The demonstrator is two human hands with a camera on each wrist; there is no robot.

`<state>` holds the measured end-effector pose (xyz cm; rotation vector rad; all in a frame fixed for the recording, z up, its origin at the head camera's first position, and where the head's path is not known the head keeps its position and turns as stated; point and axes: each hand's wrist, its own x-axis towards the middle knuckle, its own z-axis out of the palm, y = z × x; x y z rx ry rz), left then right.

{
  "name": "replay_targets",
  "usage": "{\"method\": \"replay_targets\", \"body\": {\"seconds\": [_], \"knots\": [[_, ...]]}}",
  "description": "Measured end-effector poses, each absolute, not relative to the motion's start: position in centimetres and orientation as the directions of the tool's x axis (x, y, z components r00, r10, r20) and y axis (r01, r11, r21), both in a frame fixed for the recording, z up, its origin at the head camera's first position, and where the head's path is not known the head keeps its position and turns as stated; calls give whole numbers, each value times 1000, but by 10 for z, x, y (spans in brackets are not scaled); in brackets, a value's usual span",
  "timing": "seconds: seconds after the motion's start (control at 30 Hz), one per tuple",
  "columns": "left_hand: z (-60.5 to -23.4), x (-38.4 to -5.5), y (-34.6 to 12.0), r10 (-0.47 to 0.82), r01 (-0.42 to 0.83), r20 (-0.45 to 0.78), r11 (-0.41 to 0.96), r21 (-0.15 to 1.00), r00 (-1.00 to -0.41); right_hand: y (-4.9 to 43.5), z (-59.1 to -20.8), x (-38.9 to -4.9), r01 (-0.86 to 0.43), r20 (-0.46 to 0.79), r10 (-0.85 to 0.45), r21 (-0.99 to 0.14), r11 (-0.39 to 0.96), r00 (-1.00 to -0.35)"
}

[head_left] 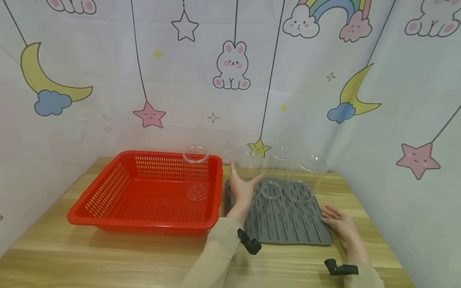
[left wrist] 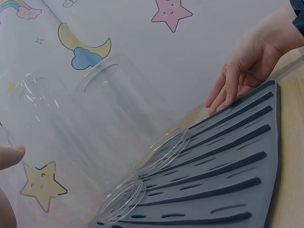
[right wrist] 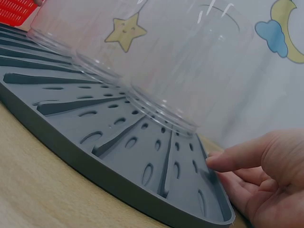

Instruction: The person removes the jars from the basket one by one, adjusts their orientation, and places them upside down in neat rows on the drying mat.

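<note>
My left hand (head_left: 242,190) is around a clear jar (head_left: 249,168) at the left side of a grey ribbed drying mat (head_left: 277,224), fingers on its left side and thumb on its right. In the left wrist view only the thumb (left wrist: 12,156) and part of the hand show. Two more clear jars stand on the mat, a narrower one (head_left: 281,170) and a wider one (head_left: 311,174). My right hand (head_left: 342,228) rests loosely by the mat's right edge, fingertips right at the rim and nothing in its grasp.
A red plastic basket (head_left: 144,229) stands left of the mat, with another clear jar (head_left: 196,172) upright at its right end. Both sit on a wooden table (head_left: 144,256). A cartoon-printed cloth (head_left: 201,92) hangs close behind and along the sides.
</note>
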<state>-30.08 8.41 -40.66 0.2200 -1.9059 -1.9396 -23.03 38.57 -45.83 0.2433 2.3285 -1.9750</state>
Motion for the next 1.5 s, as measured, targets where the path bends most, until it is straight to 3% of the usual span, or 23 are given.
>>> {"method": "replay_targets", "body": {"seconds": [0.23,0.53,0.83,0.93,1.2,1.5], "knots": [[-401,-290,86,-395,184,194,62,981,-898,384,-459,-231,180,-171,69,-970,165,-983],[-372,-263,87,-364,258,235,-16,966,-901,385,-458,-231,180,-171,63,-968,173,-983],[-318,-242,62,-282,378,322,-174,909,-904,386,-460,-231,157,-149,58,-973,172,-987],[-304,-241,47,-278,371,311,-198,907,-909,387,-460,-231,152,-145,56,-975,162,-988],[-282,-251,-4,-306,322,278,-105,941,-911,388,-462,-232,148,-143,45,-976,157,-989],[-283,-275,-68,-283,174,156,-38,984,-946,391,-464,-233,151,-147,37,-977,152,-988]]}}
